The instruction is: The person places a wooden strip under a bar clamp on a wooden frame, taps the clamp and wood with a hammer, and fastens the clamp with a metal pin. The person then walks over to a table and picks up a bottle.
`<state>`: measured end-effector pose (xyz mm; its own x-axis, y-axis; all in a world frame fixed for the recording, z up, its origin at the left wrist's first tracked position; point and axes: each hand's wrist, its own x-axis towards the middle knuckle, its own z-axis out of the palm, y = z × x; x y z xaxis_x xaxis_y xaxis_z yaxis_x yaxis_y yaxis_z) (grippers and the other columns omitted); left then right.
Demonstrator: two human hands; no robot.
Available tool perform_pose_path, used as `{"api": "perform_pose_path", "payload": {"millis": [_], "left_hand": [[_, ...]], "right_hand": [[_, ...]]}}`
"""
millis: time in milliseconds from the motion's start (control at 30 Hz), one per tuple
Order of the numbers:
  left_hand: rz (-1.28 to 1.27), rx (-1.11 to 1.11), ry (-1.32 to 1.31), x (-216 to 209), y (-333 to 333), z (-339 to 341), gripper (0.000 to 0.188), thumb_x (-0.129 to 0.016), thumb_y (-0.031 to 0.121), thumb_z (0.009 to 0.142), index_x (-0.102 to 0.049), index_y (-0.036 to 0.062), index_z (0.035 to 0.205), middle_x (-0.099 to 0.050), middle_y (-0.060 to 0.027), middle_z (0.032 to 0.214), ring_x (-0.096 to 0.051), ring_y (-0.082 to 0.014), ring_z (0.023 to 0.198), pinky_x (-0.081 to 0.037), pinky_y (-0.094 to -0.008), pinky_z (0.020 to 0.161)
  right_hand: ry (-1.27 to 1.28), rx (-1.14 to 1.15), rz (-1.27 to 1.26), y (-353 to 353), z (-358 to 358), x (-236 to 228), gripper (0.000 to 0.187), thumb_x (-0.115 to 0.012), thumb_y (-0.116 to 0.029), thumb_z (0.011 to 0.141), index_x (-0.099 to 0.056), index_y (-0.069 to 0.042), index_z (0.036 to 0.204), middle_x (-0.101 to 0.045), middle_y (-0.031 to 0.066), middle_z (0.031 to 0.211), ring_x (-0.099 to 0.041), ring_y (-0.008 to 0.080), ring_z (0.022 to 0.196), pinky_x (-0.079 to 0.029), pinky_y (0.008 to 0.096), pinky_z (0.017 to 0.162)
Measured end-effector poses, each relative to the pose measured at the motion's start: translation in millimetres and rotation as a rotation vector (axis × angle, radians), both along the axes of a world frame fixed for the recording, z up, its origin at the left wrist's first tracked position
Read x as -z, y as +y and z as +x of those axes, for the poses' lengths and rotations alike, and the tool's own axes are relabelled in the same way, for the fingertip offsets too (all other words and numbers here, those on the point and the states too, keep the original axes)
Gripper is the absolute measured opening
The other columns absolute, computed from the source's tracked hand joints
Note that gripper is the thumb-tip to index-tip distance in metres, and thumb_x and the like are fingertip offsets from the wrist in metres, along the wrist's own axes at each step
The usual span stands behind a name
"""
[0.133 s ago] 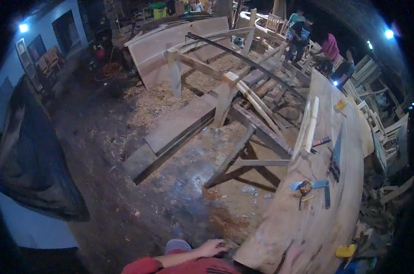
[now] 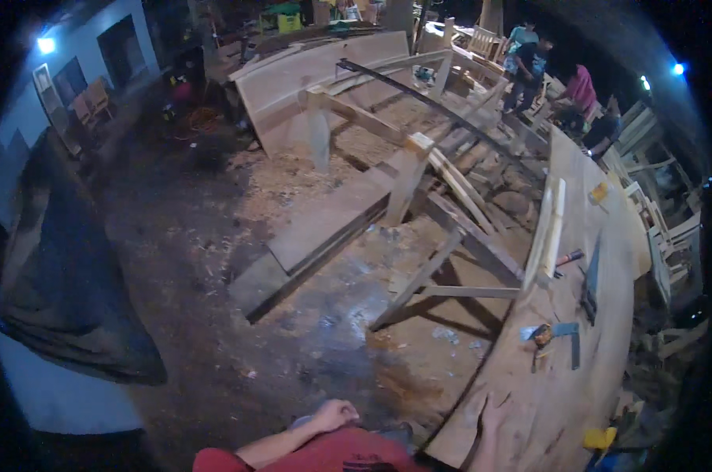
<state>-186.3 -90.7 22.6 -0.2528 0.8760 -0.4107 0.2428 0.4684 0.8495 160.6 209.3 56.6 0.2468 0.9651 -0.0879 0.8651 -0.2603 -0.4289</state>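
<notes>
While the left hand point(image 2: 338, 413) is held near the person's body in front of a red shirt point(image 2: 356, 448), the right hand point(image 2: 493, 411) is over the near end of a long, pale wooden worktop point(image 2: 560, 401) that curves up the right side of the view. The worktop lies directly beneath the right hand, which appears to rest on it close to its left edge, fingers somewhat spread and pointing away from the person. The left hand is well apart from the worktop, off to its left, with fingers loosely curled; whether they close on anything, I cannot tell.

Ahead of the right hand and slightly to its right, on the same worktop, are a round tape measure point(image 2: 541, 337) and a carpenter's square point(image 2: 575, 350), one just beside the other. Farther along lie a saw point(image 2: 592, 279), a hammer point(image 2: 570, 257) with a reddish handle and, by the left edge, pale wooden strips point(image 2: 557, 228). To the right of the hand, near the worktop's lower right edge, is a yellow object point(image 2: 599, 437), too blurred to name.

Left of the worktop, a wooden frame point(image 2: 407, 185) stands over a dirt floor point(image 2: 206, 315) strewn with shavings. Several people point(image 2: 529, 67) are gathered in the far upper right.
</notes>
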Motion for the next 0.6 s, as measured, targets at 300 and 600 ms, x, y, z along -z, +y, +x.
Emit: {"api": "perform_pose_path", "payload": {"millis": [300,600], "left_hand": [[-0.212,-0.298,-0.084,-7,-22,-227,0.041,-0.068,0.043,0.088,-0.069,0.0023,0.085,-0.066,-0.0066,0.068,-0.062,-0.0136,0.067,-0.049,-0.0313,0.063],[-0.253,-0.537,0.154,46,11,-447,0.016,-0.064,0.015,0.085,-0.072,0.0024,0.092,-0.07,-0.0095,0.076,-0.065,-0.017,0.072,-0.053,-0.0334,0.069]], "right_hand": [[-0.331,0.037,0.008,22,-43,16,0.089,-0.054,-0.063,0.087,-0.033,0.0,0.147,-0.04,0.0269,0.144,-0.037,0.0418,0.134,-0.031,0.048,0.11],[-0.442,0.478,-0.024,117,-233,18,0.078,-0.057,-0.059,0.086,-0.044,-0.006,0.141,-0.046,0.0263,0.138,-0.043,0.0425,0.127,-0.037,0.0513,0.104]]}}
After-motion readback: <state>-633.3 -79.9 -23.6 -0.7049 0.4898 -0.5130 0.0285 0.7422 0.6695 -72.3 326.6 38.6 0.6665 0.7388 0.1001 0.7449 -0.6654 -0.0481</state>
